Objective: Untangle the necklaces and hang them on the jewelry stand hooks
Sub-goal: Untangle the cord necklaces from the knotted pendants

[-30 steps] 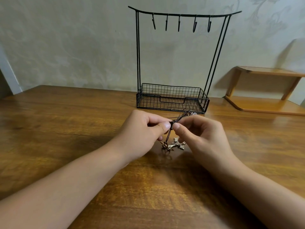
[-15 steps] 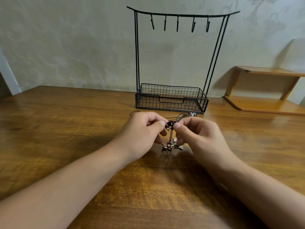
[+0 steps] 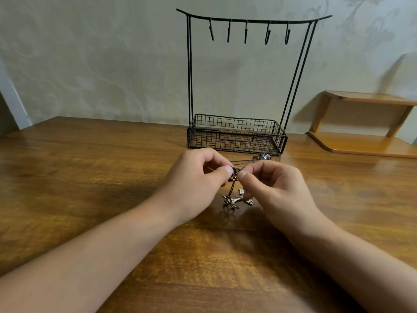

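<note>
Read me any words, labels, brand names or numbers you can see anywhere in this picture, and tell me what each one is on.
None: no readable text anywhere in the view.
The jewelry stand, its hooks, the wooden table and the small wooden shelf carry no lettering.
The necklaces pinched between the left hand and right hand have pendants only, no legible markings.

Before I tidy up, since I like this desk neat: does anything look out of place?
Only the brown cord necklaces, knotted together between both hands; their metal pendants lie jumbled on the wooden table. The black wire stand's hooks hang bare.
</note>
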